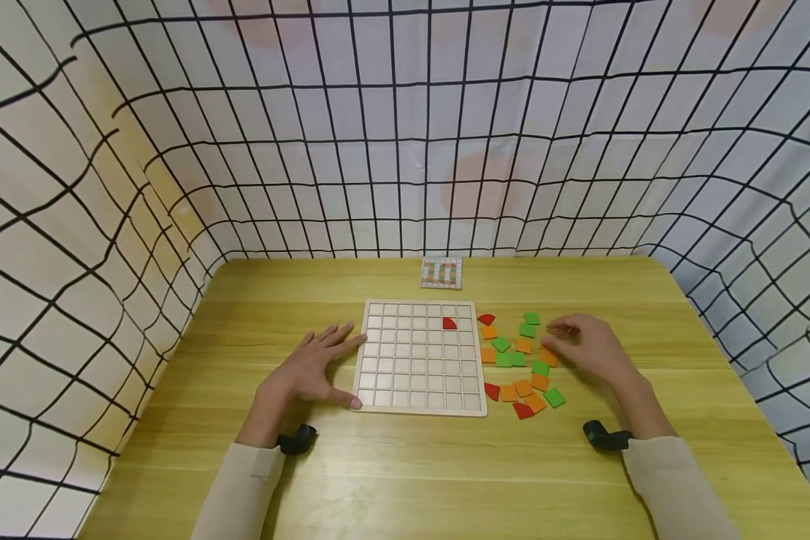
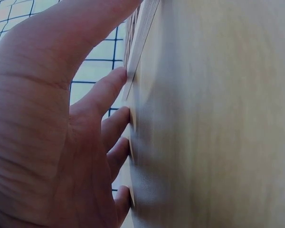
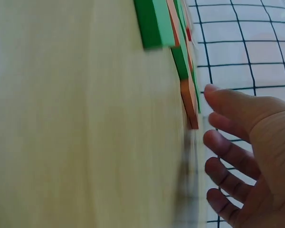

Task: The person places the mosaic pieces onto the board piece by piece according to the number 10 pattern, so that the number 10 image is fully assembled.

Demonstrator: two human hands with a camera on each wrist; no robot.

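A pale wooden grid board [image 1: 418, 367] lies flat on the table, with one red quarter-circle tile [image 1: 449, 324] in a cell near its upper right. My left hand [image 1: 313, 367] is spread at the board's left side, thumb at the lower left corner and index fingertip at the left edge, also seen in the left wrist view. To the right of the board, several green tiles [image 1: 554, 397] and orange tiles [image 1: 535, 403] lie scattered. My right hand [image 1: 589, 346] hovers at their right side, fingers loosely bent and holding nothing, close to an orange tile [image 3: 190, 104] in the right wrist view.
Behind the board lies a small card [image 1: 442, 273] with a coloured grid pattern. More red quarter-circle tiles [image 1: 523, 411] sit among the loose pieces. A white cloth with a black grid [image 1: 405, 135] stands around the back and sides of the wooden table [image 1: 418, 480].
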